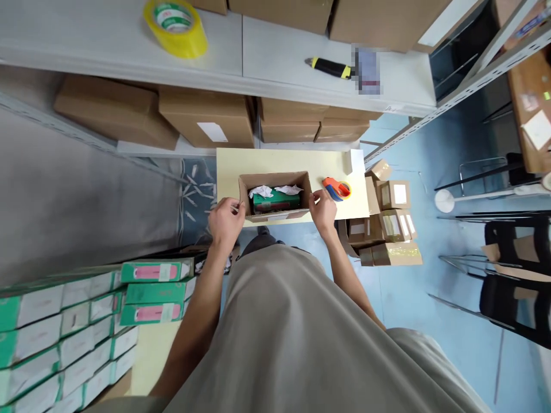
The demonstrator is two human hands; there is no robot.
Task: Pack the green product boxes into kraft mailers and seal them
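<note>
Box [259,218]: brown, open-topped, upright, centre of frame; green carton [282,201] lying inside; crumpled white paper [261,191] along carton's upper edge.

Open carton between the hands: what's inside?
The carton holds a green box with crumpled paper on it. Anything beneath the green box, or under the paper, is hidden.
</note>
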